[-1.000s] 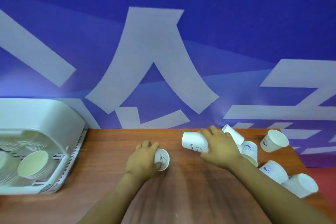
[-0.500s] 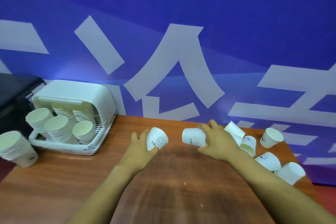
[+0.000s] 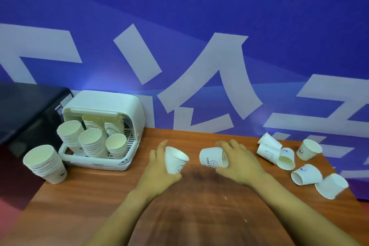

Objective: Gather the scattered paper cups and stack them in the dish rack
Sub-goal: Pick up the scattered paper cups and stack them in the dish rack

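Note:
My left hand [image 3: 158,173] grips a white paper cup with a smiley print [image 3: 175,159], its mouth tilted up and to the right. My right hand [image 3: 238,163] holds a second cup marked HELLO [image 3: 211,159] on its side, base toward the left. Several loose cups [image 3: 305,174] lie scattered on the table's right end. The white dish rack [image 3: 103,134] stands at the back left with several tall cup stacks [image 3: 92,144] inside it.
Another tall cup stack [image 3: 45,164] stands on the wooden table [image 3: 79,201] left of the rack, near the table's left edge. A dark box [image 3: 26,114] sits behind it. A blue banner wall [image 3: 179,46] runs along the table's back.
The view has swung left, bringing the rack fully in. My left hand has lifted and turned its cup mouth-up. My right hand keeps its cup, drawn slightly away from the loose cups.

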Tool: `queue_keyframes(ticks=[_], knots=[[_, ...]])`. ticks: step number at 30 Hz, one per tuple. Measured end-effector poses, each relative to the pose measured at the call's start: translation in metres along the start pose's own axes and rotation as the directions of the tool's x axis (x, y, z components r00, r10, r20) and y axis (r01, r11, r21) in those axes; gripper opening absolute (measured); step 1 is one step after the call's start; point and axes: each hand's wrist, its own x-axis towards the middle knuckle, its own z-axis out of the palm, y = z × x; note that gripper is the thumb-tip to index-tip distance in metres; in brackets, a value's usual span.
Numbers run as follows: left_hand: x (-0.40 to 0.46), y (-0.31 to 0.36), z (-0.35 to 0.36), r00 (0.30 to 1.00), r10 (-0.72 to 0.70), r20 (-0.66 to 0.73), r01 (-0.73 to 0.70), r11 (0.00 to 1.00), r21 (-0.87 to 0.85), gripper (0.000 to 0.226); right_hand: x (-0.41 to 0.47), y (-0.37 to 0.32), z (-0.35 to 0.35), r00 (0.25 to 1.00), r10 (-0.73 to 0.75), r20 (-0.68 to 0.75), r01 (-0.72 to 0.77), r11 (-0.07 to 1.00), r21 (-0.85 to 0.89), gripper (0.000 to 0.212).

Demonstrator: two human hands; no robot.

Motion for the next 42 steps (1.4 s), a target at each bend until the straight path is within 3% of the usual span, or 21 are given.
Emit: queue_keyframes(ticks=[5,13,16,21,25,30,35,42], knots=[[0.004,-0.044,-0.043,0.999,0.008,0.043,-0.007,0.999,-0.039,0.072,-0.001,-0.064,0.013,0.999,0.025,0.034,-0.025,1.000,-0.002,0.075],[0.012,-0.105,-0.105,0.997,0.023,0.069,-0.008,0.980,-0.200,0.095,0.011,-0.149,0.033,0.997,0.069,0.027,-0.069,0.998,0.000,0.075],[0.008,-0.116,-0.118,0.999,-0.041,0.028,0.046,0.967,-0.249,0.090,0.019,-0.175,0.038,0.997,0.057,0.052,-0.058,0.998,0.004,0.075],[0.019,-0.128,-0.143,0.993,-0.076,-0.088,0.069,0.994,-0.081,0.075,0.042,-0.198,0.040,0.998,0.016,0.057,-0.017,1.000,0.018,0.075],[0.036,-0.132,-0.163,0.993,-0.039,-0.108,0.028,0.995,-0.100,0.078,0.061,-0.201,0.040,0.997,-0.007,0.078,0.006,1.000,0.011,0.074],[0.064,-0.131,-0.192,0.993,0.078,-0.091,-0.067,0.990,0.125,0.081,0.086,-0.203,0.038,0.998,-0.028,0.062,0.024,0.998,0.051,0.074],[0.089,-0.128,-0.195,0.984,0.174,-0.038,-0.143,0.899,0.413,0.074,0.100,-0.205,0.044,0.997,-0.037,0.075,0.030,0.996,0.089,0.073],[0.107,-0.131,-0.180,0.982,0.188,-0.002,-0.164,0.865,0.475,0.069,0.105,-0.198,0.052,0.994,-0.004,0.111,-0.008,0.994,0.108,0.071]])
